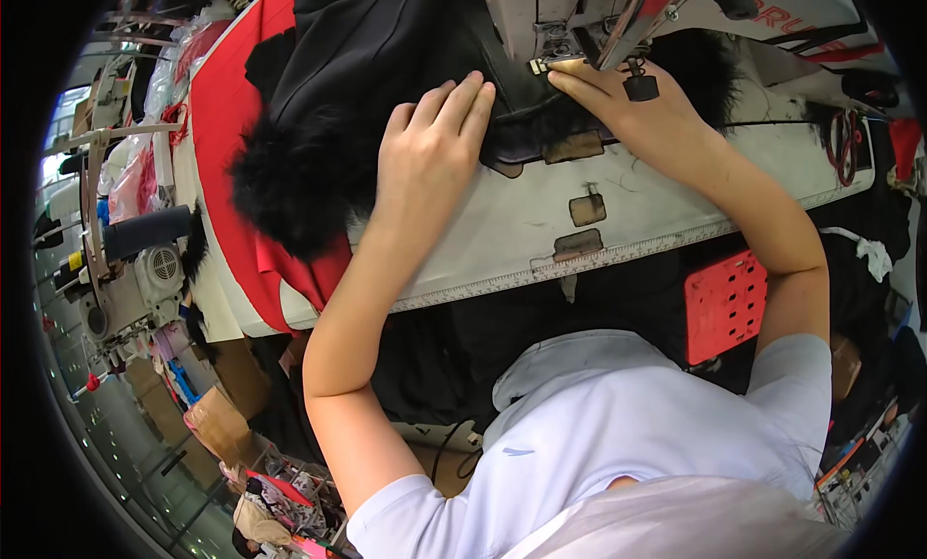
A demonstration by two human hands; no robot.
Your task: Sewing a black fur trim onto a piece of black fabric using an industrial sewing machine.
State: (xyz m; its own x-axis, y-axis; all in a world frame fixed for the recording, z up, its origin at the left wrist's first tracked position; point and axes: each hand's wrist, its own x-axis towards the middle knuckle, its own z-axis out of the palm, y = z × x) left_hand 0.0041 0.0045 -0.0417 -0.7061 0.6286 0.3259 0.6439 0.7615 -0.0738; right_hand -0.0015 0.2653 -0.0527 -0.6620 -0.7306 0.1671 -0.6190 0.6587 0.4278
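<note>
Resting palm-down with the left hand (433, 134) on black fabric (362, 52), with fingers close together and stretched out rather than clenched. Reaching with the right hand (647, 115) under the head of the sewing machine (521, 13), with fingertips pointing left just beside the presser foot (539, 67); impossible to tell whether pinching or only pressing. Spread, in the case of the black fabric, over the white sewing table (676, 187), up to the presser foot. Lying by the left wrist: black fur trim (299, 182), partly over red fabric (222, 144). Visible near the right elbow: a red perforated panel (713, 313).
</note>
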